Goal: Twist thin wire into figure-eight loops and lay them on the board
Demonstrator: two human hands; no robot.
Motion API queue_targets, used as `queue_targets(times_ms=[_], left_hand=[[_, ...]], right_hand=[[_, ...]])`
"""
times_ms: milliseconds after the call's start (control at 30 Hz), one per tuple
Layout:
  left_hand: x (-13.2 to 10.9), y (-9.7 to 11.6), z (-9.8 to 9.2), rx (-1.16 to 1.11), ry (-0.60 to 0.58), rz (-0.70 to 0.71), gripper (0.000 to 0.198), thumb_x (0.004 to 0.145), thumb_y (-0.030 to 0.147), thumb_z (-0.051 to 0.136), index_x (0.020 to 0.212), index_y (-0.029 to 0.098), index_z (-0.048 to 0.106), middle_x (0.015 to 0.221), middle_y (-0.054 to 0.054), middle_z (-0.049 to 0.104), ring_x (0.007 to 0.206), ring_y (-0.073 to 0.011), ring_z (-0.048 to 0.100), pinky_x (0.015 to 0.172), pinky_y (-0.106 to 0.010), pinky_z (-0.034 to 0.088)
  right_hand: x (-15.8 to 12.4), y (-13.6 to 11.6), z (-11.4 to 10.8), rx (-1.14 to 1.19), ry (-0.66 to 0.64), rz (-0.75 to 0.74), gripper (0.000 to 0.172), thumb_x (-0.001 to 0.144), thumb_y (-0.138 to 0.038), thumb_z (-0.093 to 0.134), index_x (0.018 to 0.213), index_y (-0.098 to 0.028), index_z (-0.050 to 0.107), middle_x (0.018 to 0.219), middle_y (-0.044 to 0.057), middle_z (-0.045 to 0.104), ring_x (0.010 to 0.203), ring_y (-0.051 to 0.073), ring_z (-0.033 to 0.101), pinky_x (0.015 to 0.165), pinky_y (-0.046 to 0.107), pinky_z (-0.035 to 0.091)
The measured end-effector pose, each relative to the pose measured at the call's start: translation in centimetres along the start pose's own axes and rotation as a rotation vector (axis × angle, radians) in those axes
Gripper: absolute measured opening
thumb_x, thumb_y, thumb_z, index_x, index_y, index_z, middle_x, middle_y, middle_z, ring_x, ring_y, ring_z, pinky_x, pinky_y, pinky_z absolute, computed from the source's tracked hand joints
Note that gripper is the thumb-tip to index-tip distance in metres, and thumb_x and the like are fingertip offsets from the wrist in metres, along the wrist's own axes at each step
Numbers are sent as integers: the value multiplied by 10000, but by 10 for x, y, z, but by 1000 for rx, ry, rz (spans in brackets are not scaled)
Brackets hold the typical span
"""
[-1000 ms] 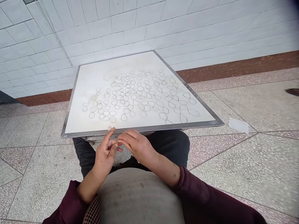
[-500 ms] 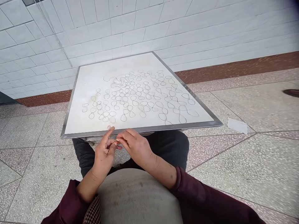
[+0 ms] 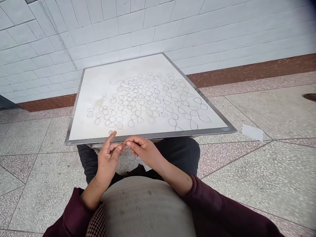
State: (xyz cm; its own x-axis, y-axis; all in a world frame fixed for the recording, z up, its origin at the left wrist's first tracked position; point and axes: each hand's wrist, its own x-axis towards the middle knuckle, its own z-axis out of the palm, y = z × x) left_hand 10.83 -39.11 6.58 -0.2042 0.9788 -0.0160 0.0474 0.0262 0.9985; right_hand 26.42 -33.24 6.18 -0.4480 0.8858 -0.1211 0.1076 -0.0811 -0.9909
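Observation:
A white board (image 3: 148, 70) with a metal rim (image 3: 153, 135) lies across my lap, and a thin dark strand in many linked loops (image 3: 150, 105) spreads over its middle. Both hands are just below the rim's front edge. My left hand (image 3: 107, 159) has its index finger raised, with a pale tip close to the rim. My right hand (image 3: 140, 149) meets its thumb at the fingertips, pinching a fine dark strand (image 3: 130, 155). A small loop of that strand hangs below them. It is hard to see where this strand joins the loops on the board.
White tiles (image 3: 148, 29) cover the wall, above a brown skirting band (image 3: 247, 70). The terrazzo floor (image 3: 271, 171) surrounds me, with a white paper scrap (image 3: 252, 133) to the right. A dark shoe (image 3: 310, 97) shows at the right edge. My dark trousers lie under the board.
My hands have moved slightly apart and back from the rim, and my left index finger has shifted left. A small dark loop now shows below the fingers.

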Motion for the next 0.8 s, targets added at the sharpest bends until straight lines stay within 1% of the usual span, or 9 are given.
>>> queue_targets(times_ms=[167,333,400,500,600,667,800], left_hand=[[0,3,0,-8,38,-14,563,849,337,699,1366,195,529,788,9,688,659,-106,608,688,-254,545],[-1,1,3,-11,44,-24,500,852,322,689,1329,223,575,736,39,613,598,-96,600,630,-246,546],[-1,-1,3,-39,18,-27,498,850,316,691,1327,233,576,763,34,614,615,-100,616,643,-253,552],[-3,-4,1,-98,-52,-27,531,824,284,723,1332,242,573,829,13,643,693,-112,634,701,-267,556],[-4,-8,-2,-71,-98,-15,550,790,238,757,1315,241,593,853,-9,676,818,-143,650,782,-284,540],[-4,-11,-2,-58,-101,-24,536,785,230,760,1299,236,606,857,-15,689,850,-154,658,801,-293,533],[-3,-14,1,-174,-109,-115,471,792,264,747,1245,218,627,777,10,681,677,-126,656,663,-269,539]], right_hand=[[0,0,-1,131,-37,34,257,891,-426,566,931,-195,672,670,-31,518,589,109,480,568,252,428],[0,2,3,210,-34,53,277,883,-453,585,922,-192,669,676,-23,513,597,114,477,566,259,435],[0,3,3,230,-32,50,276,878,-454,596,920,-192,672,681,-21,520,599,114,476,569,259,439],[0,4,2,272,-21,57,263,872,-447,612,916,-195,674,694,-21,535,601,109,477,580,259,445],[-1,4,0,304,-14,66,255,876,-444,619,909,-197,674,702,-21,539,605,106,473,590,257,445],[-1,4,0,326,-16,67,253,870,-442,627,907,-196,674,723,-19,545,607,102,470,590,254,442],[1,8,0,343,-13,59,254,863,-440,628,913,-195,674,739,-16,547,621,105,476,593,253,443]])
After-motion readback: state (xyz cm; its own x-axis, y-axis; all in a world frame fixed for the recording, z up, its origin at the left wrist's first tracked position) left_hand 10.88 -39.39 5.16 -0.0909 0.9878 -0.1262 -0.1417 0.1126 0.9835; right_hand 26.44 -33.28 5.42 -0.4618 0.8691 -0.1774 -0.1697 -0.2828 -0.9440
